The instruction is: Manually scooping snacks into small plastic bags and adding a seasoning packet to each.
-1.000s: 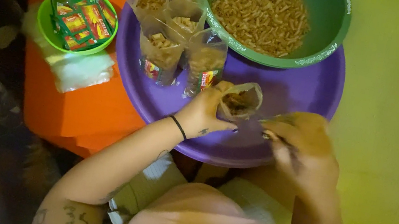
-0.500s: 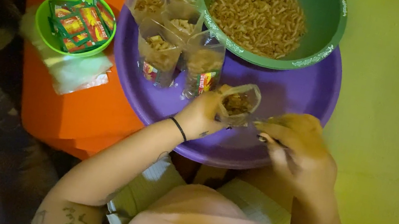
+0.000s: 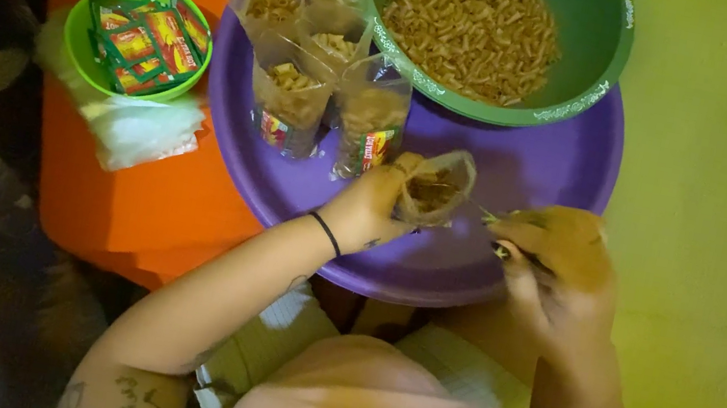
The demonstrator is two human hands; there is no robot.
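Upper left: small green bowl (image 3: 139,37) of red sachets on orange bench (image 3: 136,194), unmoved. Centre: left hand (image 3: 371,203) grips small clear bag (image 3: 431,186) of snack over purple tray (image 3: 508,175), tilted slightly more upright than a second ago. Right hand (image 3: 551,257) pinched shut on something thin, shifted a little right of bag. Filling looks paused.

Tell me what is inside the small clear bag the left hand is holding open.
The small clear bag, gripped by the left hand over the purple tray, holds brownish snack pieces near its open mouth. Its lower part is hidden behind the fingers, so how full it is cannot be seen.
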